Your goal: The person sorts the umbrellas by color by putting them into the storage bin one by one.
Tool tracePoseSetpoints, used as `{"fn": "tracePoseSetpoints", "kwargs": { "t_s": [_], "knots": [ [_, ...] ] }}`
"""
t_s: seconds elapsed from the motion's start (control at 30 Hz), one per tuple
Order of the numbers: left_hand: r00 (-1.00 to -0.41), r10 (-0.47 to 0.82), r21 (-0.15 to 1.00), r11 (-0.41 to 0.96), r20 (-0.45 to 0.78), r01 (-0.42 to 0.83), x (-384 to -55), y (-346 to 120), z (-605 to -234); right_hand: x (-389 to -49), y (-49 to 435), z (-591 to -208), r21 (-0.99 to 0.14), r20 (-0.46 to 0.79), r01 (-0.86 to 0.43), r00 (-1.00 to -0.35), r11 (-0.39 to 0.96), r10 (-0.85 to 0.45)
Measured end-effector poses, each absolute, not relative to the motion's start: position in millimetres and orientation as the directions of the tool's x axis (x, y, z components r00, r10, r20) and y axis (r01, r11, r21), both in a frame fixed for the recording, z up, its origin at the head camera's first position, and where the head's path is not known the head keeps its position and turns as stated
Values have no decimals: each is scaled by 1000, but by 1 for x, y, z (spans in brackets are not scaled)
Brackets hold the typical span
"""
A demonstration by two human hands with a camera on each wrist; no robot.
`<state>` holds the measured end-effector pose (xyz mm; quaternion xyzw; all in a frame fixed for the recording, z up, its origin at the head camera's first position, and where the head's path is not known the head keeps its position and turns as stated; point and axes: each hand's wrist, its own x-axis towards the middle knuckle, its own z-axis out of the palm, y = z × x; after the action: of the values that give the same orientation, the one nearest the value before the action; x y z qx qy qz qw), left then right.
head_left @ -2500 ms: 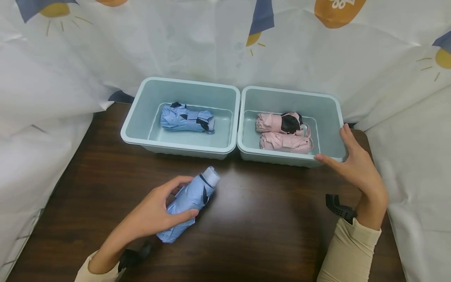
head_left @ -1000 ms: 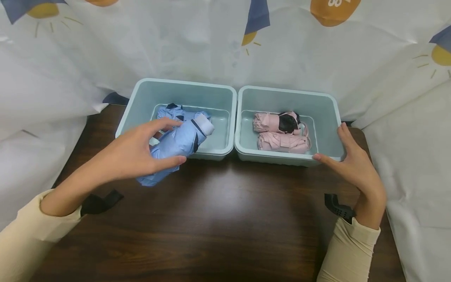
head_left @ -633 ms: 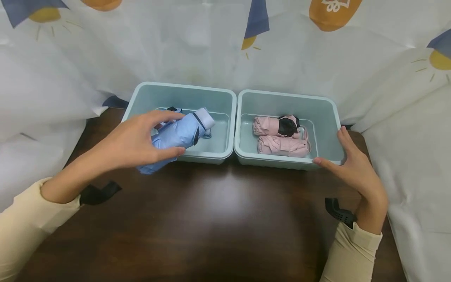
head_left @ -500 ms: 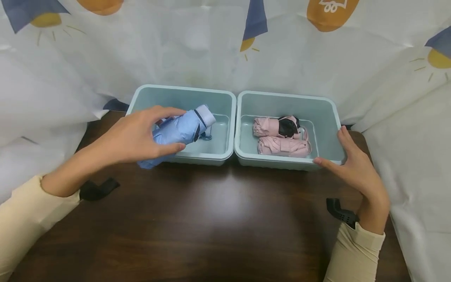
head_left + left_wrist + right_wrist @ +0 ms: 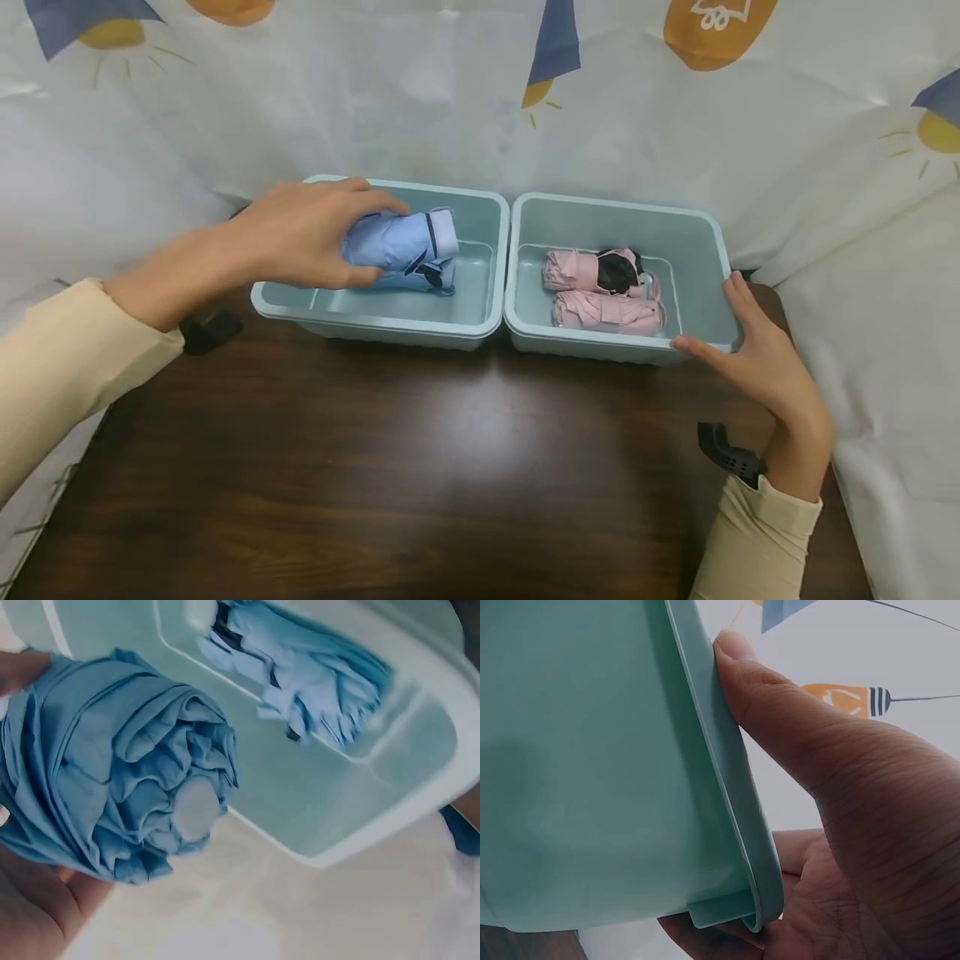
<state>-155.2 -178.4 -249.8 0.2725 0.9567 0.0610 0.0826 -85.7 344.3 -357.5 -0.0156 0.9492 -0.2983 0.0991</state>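
Observation:
My left hand (image 5: 311,237) grips a folded blue umbrella (image 5: 397,240) between thumb and fingers, over the left light-blue bin (image 5: 375,327). A second blue umbrella (image 5: 408,280) lies inside that bin, partly covered by the held one. In the left wrist view the held umbrella (image 5: 112,765) shows its gathered end, apart from the other umbrella (image 5: 315,671). My right hand (image 5: 761,362) holds the near right corner of the right bin (image 5: 622,203), thumb on the front rim and fingers along the side. Two folded pink umbrellas (image 5: 607,311) lie side by side in it.
Both bins stand side by side at the back of a dark wooden table (image 5: 450,483). Behind them hangs a white printed curtain (image 5: 420,100), which also closes in the left and right sides.
My left hand has carried the blue umbrella from over the table up and forward into the left bin's opening, turning it more level. The right hand has stayed at its corner.

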Motion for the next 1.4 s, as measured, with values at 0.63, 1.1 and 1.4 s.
{"fn": "tracePoseSetpoints", "kwargs": {
  "t_s": [0.63,1.1,1.4],
  "knots": [
    [-808,545,157,839,-224,522,-168,-189,-249,-90,343,-362,-577,-171,10,-979,817,-108],
    [-826,542,172,838,-154,518,-155,-202,-254,-87,349,-366,-582,-160,-4,-980,813,-119],
    [-843,527,171,845,-107,507,-148,-206,-258,-83,351,-369,-612,-174,6,-976,791,-128]
  ]
}}
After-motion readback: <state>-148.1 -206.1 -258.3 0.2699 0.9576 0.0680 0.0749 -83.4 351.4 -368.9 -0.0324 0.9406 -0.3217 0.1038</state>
